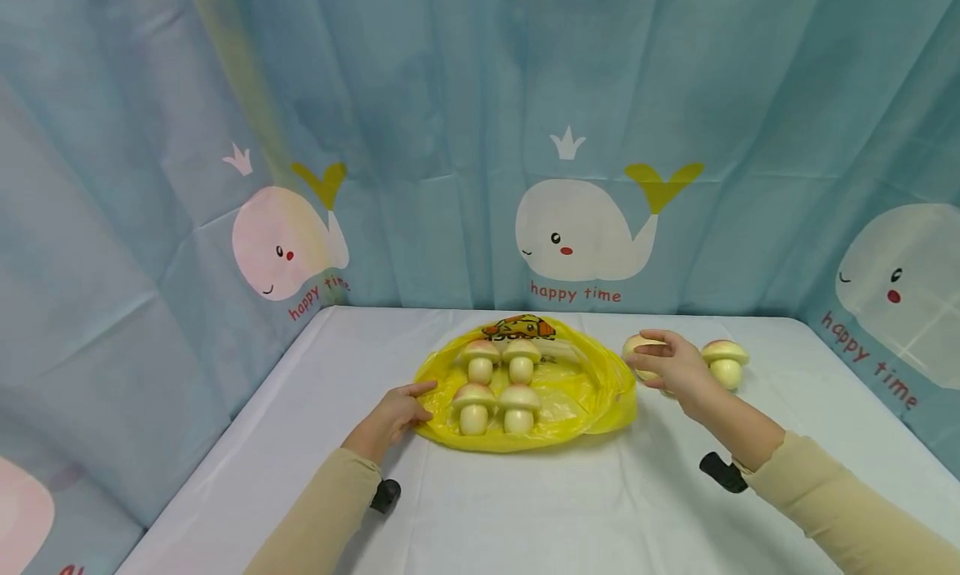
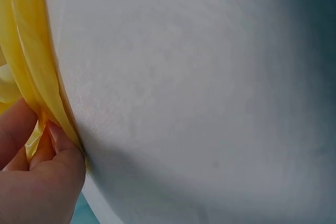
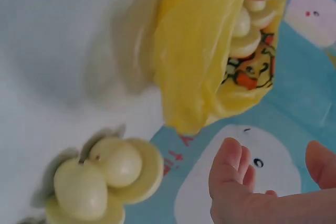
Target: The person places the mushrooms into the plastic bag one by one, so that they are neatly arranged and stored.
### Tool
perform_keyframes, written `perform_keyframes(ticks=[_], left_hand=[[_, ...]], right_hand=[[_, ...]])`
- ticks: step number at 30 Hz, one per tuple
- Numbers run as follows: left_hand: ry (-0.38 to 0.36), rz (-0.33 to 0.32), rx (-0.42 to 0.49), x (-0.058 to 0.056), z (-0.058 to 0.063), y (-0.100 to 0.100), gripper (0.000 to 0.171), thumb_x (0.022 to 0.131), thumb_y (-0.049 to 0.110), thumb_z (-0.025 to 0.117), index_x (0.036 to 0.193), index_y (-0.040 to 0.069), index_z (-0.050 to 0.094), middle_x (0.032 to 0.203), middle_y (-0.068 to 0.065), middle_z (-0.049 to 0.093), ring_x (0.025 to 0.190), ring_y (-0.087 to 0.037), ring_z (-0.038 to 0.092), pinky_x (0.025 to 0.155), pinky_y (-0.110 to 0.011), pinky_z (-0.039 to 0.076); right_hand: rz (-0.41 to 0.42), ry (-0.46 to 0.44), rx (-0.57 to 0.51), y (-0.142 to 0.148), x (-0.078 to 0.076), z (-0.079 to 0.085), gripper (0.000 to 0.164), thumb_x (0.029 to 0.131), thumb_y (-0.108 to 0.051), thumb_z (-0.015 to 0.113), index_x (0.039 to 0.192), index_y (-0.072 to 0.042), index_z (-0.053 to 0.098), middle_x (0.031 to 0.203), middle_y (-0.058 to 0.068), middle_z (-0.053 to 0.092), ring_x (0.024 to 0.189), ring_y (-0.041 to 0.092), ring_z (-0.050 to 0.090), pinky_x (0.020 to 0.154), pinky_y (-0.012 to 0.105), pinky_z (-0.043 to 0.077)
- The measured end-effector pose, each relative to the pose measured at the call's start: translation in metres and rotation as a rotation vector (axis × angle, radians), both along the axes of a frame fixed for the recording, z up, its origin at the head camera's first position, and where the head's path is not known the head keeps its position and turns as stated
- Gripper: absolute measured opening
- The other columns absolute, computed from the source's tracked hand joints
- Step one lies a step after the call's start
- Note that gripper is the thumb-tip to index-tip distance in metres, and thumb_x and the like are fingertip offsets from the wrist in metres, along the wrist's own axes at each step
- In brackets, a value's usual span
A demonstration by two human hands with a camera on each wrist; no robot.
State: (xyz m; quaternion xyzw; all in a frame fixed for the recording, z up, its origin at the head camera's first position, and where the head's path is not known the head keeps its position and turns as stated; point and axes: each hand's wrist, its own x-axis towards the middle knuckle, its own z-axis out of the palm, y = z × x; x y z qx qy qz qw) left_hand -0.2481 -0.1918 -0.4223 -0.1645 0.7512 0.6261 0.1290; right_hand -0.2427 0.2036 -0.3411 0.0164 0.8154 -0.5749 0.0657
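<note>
A yellow plastic bag (image 1: 573,408) lies spread open on the table, with several toy mushrooms (image 1: 474,410) standing in its left half. My left hand (image 1: 390,417) is at the bag's left edge; in the left wrist view its thumb and fingers pinch the yellow film (image 2: 31,40). Right of the bag, my right hand (image 1: 678,371) hovers by more pale mushrooms, partly covering one (image 1: 636,347). Another mushroom (image 1: 725,365) stands just beyond that hand. In the right wrist view the thumb and fingers are apart, holding nothing, with loose mushrooms (image 3: 119,163) at the lower left.
A white cloth covers the table (image 1: 525,517). Behind and at the sides hangs a blue curtain (image 1: 435,142) printed with whales. A black strap piece (image 1: 723,472) hangs at the right wrist, and a similar black piece (image 1: 386,496) at the left.
</note>
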Motion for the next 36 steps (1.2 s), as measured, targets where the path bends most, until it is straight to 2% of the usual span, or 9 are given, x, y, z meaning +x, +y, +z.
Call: perform_keyframes(ticks=[3,6,10,12,16,23,26,33,36], left_hand=[[-0.001,0.002,-0.002,0.0,0.0,0.0,0.059,0.086,-0.017,0.058,0.142,0.003,0.05,0.151,-0.027,0.028,0.069,-0.017,0.039,0.067,-0.024,0.037],[-0.001,0.008,-0.006,0.0,0.002,0.001,0.059,0.086,-0.017,0.058,0.141,0.003,0.05,0.151,-0.027,0.028,0.08,-0.02,0.044,0.068,-0.024,0.039],[-0.007,0.02,-0.009,0.0,0.003,0.002,0.059,0.086,-0.017,0.058,0.141,0.003,0.051,0.151,-0.027,0.028,0.095,-0.025,0.045,0.07,-0.025,0.04],[-0.013,0.023,-0.011,0.0,0.002,0.002,0.059,0.086,-0.017,0.058,0.141,0.004,0.051,0.151,-0.027,0.028,0.098,-0.026,0.044,0.07,-0.025,0.04],[-0.017,0.025,-0.015,-0.001,0.002,0.002,0.059,0.086,-0.017,0.058,0.141,0.004,0.051,0.152,-0.026,0.028,0.096,-0.025,0.044,0.069,-0.025,0.04],[-0.008,0.019,-0.016,-0.002,0.001,0.0,0.059,0.086,-0.016,0.058,0.141,0.005,0.051,0.151,-0.026,0.029,0.082,-0.021,0.042,0.067,-0.024,0.037],[-0.005,0.014,-0.01,-0.001,0.001,0.0,0.059,0.087,-0.016,0.058,0.142,0.004,0.05,0.151,-0.026,0.028,0.083,-0.021,0.042,0.067,-0.025,0.037],[-0.002,0.009,0.002,-0.001,0.001,0.0,0.059,0.087,-0.017,0.057,0.142,0.003,0.05,0.151,-0.026,0.028,0.095,-0.025,0.045,0.07,-0.024,0.04],[0.001,0.006,0.001,0.0,0.0,0.001,0.059,0.087,-0.017,0.057,0.142,0.003,0.05,0.151,-0.026,0.028,0.094,-0.025,0.045,0.069,-0.024,0.04]], right_hand=[[-0.011,0.05,0.042,0.013,-0.006,-0.001,0.063,0.099,-0.019,0.058,0.149,0.004,0.027,0.133,0.023,0.047,0.106,0.024,0.053,0.089,0.042,0.048],[-0.024,0.095,0.088,0.028,-0.014,-0.003,0.063,0.099,-0.021,0.057,0.149,0.004,0.027,0.137,0.027,0.044,0.112,0.031,0.051,0.093,0.047,0.045],[-0.02,0.118,0.126,0.046,-0.023,-0.005,0.066,0.1,-0.024,0.056,0.15,0.005,0.025,0.141,0.031,0.038,0.122,0.041,0.042,0.099,0.053,0.04],[-0.015,0.125,0.154,0.052,-0.026,-0.005,0.067,0.1,-0.026,0.056,0.15,0.005,0.024,0.143,0.032,0.037,0.126,0.044,0.038,0.101,0.053,0.038],[-0.012,0.157,0.219,0.061,-0.028,-0.004,0.069,0.099,-0.031,0.056,0.15,0.005,0.025,0.144,0.032,0.036,0.129,0.048,0.034,0.102,0.055,0.035],[0.001,0.231,0.274,0.079,-0.034,-0.005,0.067,0.1,-0.034,0.054,0.148,0.006,0.029,0.145,0.034,0.033,0.129,0.051,0.031,0.098,0.058,0.036],[0.009,0.246,0.299,0.088,-0.039,-0.005,0.068,0.1,-0.034,0.054,0.149,0.005,0.028,0.147,0.034,0.03,0.131,0.053,0.026,0.099,0.062,0.033],[0.034,0.2,0.387,0.109,-0.048,-0.011,0.077,0.098,-0.042,0.055,0.153,-0.001,0.02,0.154,0.034,0.009,0.136,0.058,0.008,0.1,0.073,0.018],[0.05,0.172,0.405,0.119,-0.05,-0.017,0.08,0.098,-0.043,0.054,0.154,-0.001,0.015,0.154,0.035,-0.001,0.136,0.058,0.0,0.101,0.073,0.012]])
